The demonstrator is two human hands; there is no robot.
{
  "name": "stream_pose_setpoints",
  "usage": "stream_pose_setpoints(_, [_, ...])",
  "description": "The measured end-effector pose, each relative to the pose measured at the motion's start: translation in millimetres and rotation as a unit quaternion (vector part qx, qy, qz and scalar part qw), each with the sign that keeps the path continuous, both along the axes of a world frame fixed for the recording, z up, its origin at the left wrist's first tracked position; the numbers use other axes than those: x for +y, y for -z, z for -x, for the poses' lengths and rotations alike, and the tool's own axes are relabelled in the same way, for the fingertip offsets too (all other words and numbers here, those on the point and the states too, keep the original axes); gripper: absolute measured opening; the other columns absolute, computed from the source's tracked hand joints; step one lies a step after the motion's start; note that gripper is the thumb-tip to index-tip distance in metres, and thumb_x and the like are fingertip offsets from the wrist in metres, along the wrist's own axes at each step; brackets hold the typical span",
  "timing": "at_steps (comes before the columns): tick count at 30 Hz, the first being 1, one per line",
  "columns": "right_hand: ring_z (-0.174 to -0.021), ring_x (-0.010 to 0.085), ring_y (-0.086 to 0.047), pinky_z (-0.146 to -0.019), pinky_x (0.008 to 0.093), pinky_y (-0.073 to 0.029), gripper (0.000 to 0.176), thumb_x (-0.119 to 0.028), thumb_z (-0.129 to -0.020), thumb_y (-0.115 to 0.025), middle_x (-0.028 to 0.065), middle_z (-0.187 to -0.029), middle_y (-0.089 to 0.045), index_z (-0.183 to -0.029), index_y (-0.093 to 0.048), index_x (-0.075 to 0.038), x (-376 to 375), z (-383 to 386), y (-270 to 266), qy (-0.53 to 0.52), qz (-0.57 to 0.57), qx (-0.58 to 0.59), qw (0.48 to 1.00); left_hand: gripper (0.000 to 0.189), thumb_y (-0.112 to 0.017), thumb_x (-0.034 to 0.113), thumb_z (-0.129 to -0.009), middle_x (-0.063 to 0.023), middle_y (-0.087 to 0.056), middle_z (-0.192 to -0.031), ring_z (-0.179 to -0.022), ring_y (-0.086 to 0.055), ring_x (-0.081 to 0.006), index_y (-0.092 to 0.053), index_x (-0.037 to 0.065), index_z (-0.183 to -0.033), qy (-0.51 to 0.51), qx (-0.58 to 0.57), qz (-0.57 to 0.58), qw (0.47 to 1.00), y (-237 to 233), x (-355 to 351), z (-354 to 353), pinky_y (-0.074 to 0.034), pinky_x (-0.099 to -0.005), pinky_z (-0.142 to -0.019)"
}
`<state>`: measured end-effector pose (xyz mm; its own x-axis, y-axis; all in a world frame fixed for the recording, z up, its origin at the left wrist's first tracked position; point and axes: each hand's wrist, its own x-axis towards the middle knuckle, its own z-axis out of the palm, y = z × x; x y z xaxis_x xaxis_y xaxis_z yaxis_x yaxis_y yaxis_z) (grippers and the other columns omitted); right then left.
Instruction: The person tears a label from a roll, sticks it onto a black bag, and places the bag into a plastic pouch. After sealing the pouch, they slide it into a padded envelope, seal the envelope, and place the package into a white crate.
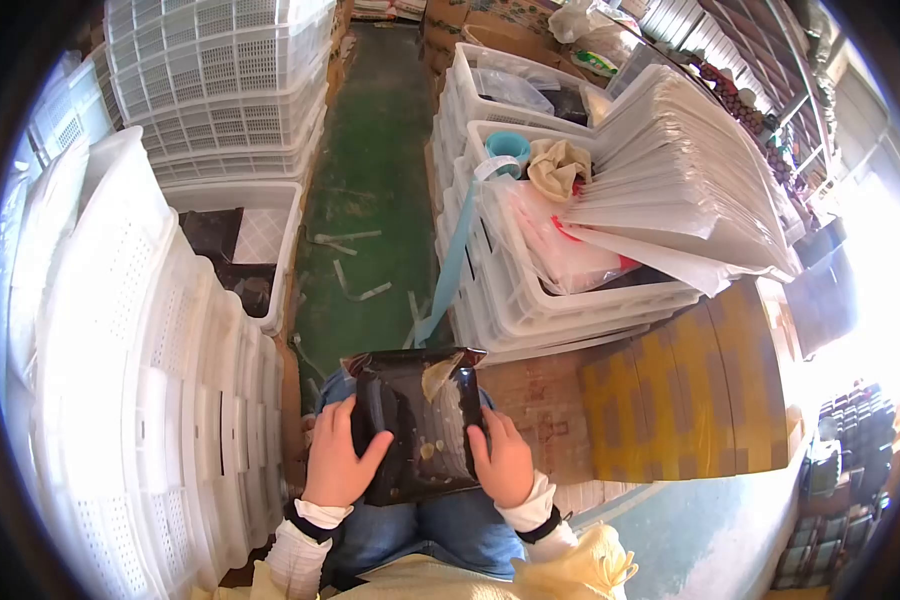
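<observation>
A glossy black plastic package [420, 420] with a partly clear front rests over my lap, held between both hands. Pale round shapes show through the clear part, but I cannot make out what they are. My left hand [340, 458] grips its left side, with the thumb on the front face. On the opposite side, my right hand [505, 460] holds the edge, its thumb also on the front. The fingers behind the package are partly hidden.
White plastic crates [220, 90] are stacked at left. Right of the green floor [370, 130], more crates [490, 260] carry a fanned stack of white sheets [680, 170], a blue tape roll [507, 146] and a beige cloth [558, 168]. Cartons with yellow tape [685, 395] stand at right.
</observation>
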<state>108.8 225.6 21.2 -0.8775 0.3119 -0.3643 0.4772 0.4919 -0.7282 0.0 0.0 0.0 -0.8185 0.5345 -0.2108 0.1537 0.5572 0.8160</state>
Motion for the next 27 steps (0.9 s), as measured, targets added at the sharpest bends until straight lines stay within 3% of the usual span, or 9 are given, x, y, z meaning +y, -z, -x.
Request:
stream_pose_setpoints(2, [-0.133, 0.0492, -0.018, -0.106, 0.0539, -0.023, 0.079, -0.034, -0.082, -0.064, 0.0316, -0.145, -0.013, -0.141, -0.024, -0.001, -8.0, -1.2, 7.8, -0.01, -0.064, 0.222, 0.973, 0.104, -0.072, 0.036, -0.075, -0.0276, -0.021, -0.144, -0.129, -0.029, -0.0437, -0.006, -0.008, -0.141, 0.003, 0.17, 0.004, 0.985, -3.9, 15.7, 0.3, -0.027, -0.0475, -0.105])
stream_pose_setpoints(6, [-0.129, 0.0576, -0.015, -0.105, 0.0562, -0.02, 0.079, -0.036, -0.082, -0.063, 0.0351, -0.144, -0.012, -0.142, -0.025, -0.001, -30.5, -17.2, -15.7, -0.103, -0.12, 0.262, 0.952, 0.106, -0.072, 0.036, -0.075, -0.0331, -0.015, -0.144, -0.131, -0.025, -0.0457, -0.002, -0.009, -0.141, 0.01, 0.149, -0.066, 0.987, -21.6, 12.8, -36.4, -0.022, -0.0486, -0.107])
stream_pose_setpoints(9, [-0.131, 0.0546, -0.016, -0.105, 0.0579, -0.021, 0.082, -0.04, -0.08, -0.063, 0.0337, -0.144, -0.013, -0.142, -0.026, -0.002, -20.6, 18.8, -35.8, -0.22, -0.29, 0.228, 0.903, 0.1, -0.066, 0.037, -0.08, -0.0328, -0.01, -0.146, -0.135, -0.018, -0.0458, -0.002, -0.009, -0.141, 0.021, 0.174, -0.062, 0.983, -15.4, 13.6, -32.0, -0.018, -0.0503, -0.109])
stream_pose_setpoints(13, [-0.133, 0.047, -0.022, -0.105, 0.0577, -0.02, 0.072, -0.038, -0.08, -0.06, 0.0231, -0.146, -0.024, -0.139, -0.034, -0.004, -19.3, 66.3, -38.5, -0.427, -0.31, 0.285, 0.801, 0.09, -0.056, 0.039, -0.086, -0.0333, -0.007, -0.146, -0.136, -0.011, -0.0472, -0.005, -0.011, -0.141, 0.026, 0.184, -0.042, 0.982, -2.7, 13.4, -25.4, -0.014, -0.0527, -0.109])
stream_pose_setpoints(17, [-0.13, 0.0387, -0.034, -0.105, 0.0498, -0.028, 0.064, -0.031, -0.081, -0.058, 0.0197, -0.141, -0.034, -0.135, -0.039, -0.005, -11.8, 116.3, -31.0, -0.484, -0.229, 0.319, 0.782, 0.087, -0.056, 0.038, -0.087, -0.0344, -0.009, -0.145, -0.134, -0.01, -0.0516, -0.009, -0.013, -0.139, 0.036, 0.209, -0.032, 0.977, -9.3, 18.1, -27.9, -0.014, -0.0534, -0.109])
stream_pose_setpoints(19, [-0.102, 0.0382, -0.056, -0.089, 0.042, -0.045, 0.052, -0.031, -0.081, -0.059, 0.022, -0.119, -0.053, -0.125, -0.05, -0.004, -11.0, 146.1, -27.3, -0.382, -0.235, 0.375, 0.811, 0.084, -0.055, 0.033, -0.088, -0.0354, -0.007, -0.145, -0.135, -0.007, -0.0523, -0.007, -0.013, -0.139, 0.059, 0.205, -0.028, 0.977, -13.0, 23.2, -33.7, -0.013, -0.0529, -0.109])
stream_pose_setpoints(21, [-0.086, 0.0332, -0.061, -0.078, 0.0382, -0.048, 0.039, -0.029, -0.082, -0.06, 0.0177, -0.099, -0.062, -0.11, -0.057, -0.003, -16.5, 164.7, -32.7, -0.365, -0.226, 0.145, 0.891, 0.081, -0.054, 0.033, -0.089, -0.0362, -0.008, -0.144, -0.133, -0.009, -0.054, -0.011, -0.014, -0.138, 0.094, 0.23, -0.014, 0.968, -7.5, 23.9, -38.7, -0.014, -0.0545, -0.108])
stream_pose_setpoints(24, [-0.075, 0.0289, -0.063, -0.07, 0.0361, -0.049, 0.033, -0.03, -0.083, -0.06, 0.0133, -0.085, -0.064, -0.1, -0.059, -0.002, -22.5, 180.7, -36.9, -0.359, -0.285, 0.016, 0.889, 0.076, -0.051, 0.03, -0.09, -0.0352, -0.01, -0.144, -0.134, -0.009, -0.053, -0.013, -0.014, -0.138, 0.137, 0.229, -0.001, 0.964, -5.8, 26.6, -41.0, -0.012, -0.0565, -0.108])
stream_pose_setpoints(27, [-0.08, 0.0294, -0.062, -0.075, 0.0371, -0.048, 0.036, -0.03, -0.083, -0.059, 0.0138, -0.09, -0.064, -0.104, -0.058, -0.001, -14.5, 154.0, -7.4, -0.286, -0.281, 0.287, 0.87, 0.073, -0.049, 0.029, -0.091, -0.0324, -0.011, -0.146, -0.135, -0.009, -0.0494, -0.013, -0.012, -0.14, 0.113, 0.193, -0.024, 0.974, -1.9, 32.6, -30.6, -0.009, -0.0564, -0.109])
